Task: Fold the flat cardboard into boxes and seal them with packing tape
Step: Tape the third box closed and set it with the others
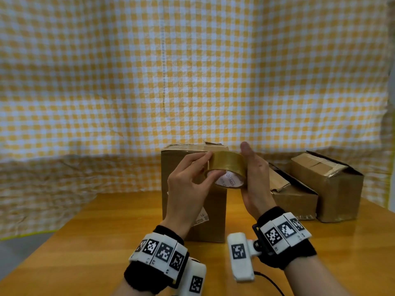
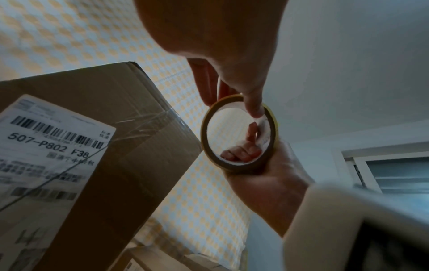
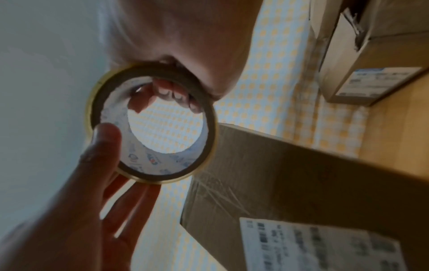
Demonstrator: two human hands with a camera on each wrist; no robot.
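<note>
Both hands' grip (image 1: 226, 178) round tape roll (image 1: 227, 164).

Both forearms bare, no sleeves. Left wrist (image 1: 157, 256): black fabric band under a row of white blocks, each with a black-and-white square marker. White camera housing (image 1: 193, 282) clipped at its inner side, one marker on its face. Right wrist (image 1: 286, 236): same black band, same marker blocks; white housing (image 1: 240, 256) on a black bracket, thin black cable (image 1: 270, 282) trailing from it.
</note>
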